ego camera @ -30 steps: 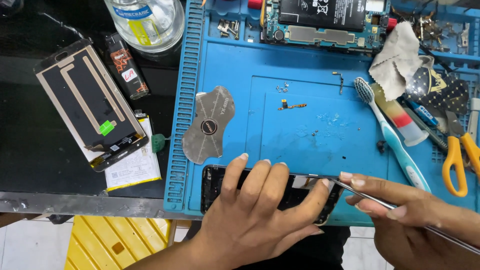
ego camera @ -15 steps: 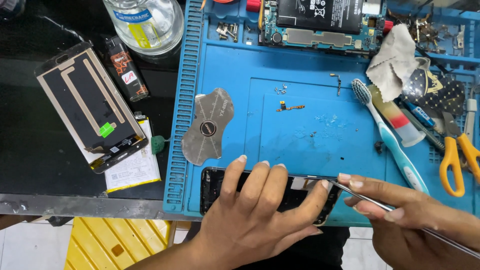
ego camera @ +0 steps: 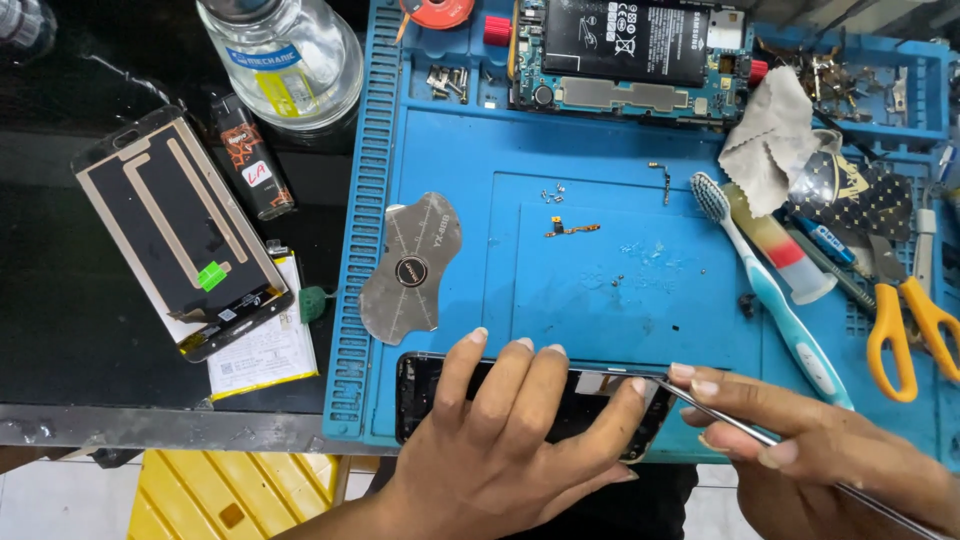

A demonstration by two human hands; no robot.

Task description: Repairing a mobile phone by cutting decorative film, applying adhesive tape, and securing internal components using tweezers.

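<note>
Left hand (ego camera: 510, 440) pressing flat, no grip, on black rectangular phone frame (ego camera: 425, 395) at blue silicone mat's (ego camera: 600, 290) near edge; right hand (ego camera: 800, 450) pinching thin metal tweezers (ego camera: 720, 415) against frame's right end.

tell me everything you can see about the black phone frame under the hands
The black phone frame is a dark, glossy rectangle with rounded corners, lying flat and lengthwise along the near edge of the blue work mat. The left hand presses down on its middle with spread fingers, hiding most of it. The right hand holds thin metal tweezers whose tip meets its upper right edge.
</note>
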